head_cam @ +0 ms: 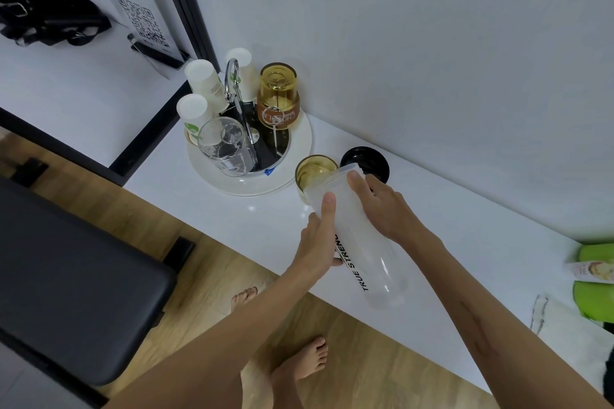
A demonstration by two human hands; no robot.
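A clear plastic shaker bottle with black lettering lies tilted, its open mouth over an amber glass cup standing upright on the white counter. My left hand grips the bottle's left side, thumb along the top. From the right, my right hand wraps round the bottle near its mouth. A black round lid lies on the counter just behind the bottle's mouth.
A round white tray at the back left holds several upside-down paper cups, a clear glass, an inverted amber cup and a chrome handle. Green objects and a cloth sit at the right edge. A black bench stands on the floor at the left.
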